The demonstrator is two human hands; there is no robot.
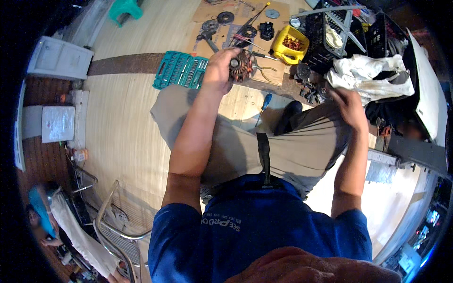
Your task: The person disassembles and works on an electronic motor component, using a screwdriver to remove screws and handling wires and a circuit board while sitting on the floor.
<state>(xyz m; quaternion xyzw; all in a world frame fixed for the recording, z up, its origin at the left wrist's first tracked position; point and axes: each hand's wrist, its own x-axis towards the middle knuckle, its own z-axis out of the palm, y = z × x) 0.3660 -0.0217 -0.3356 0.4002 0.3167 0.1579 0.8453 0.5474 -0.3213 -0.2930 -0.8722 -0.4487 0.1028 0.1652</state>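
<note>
My left hand (218,70) is wrapped round a dark, round motor part with copper windings (241,66), held up above the near edge of the cardboard. A stubby shaft end sticks out of its face. A pair of pliers with yellowish handles (265,70) lies just to the right of it. My right hand (349,109) is low over my right knee, by a crumpled white cloth (373,78) and several small dark parts (309,91). Its fingertips are dark and blurred, so whether they grip anything is unclear.
A teal socket set case (177,70) lies open at left. Beyond it, cardboard (200,42) carries a hammer (207,37), screwdrivers and dark rings. A yellow container (291,45) holds small coppery pieces. Black crates (325,52) stand right. A blue screwdriver (267,101) lies between my feet.
</note>
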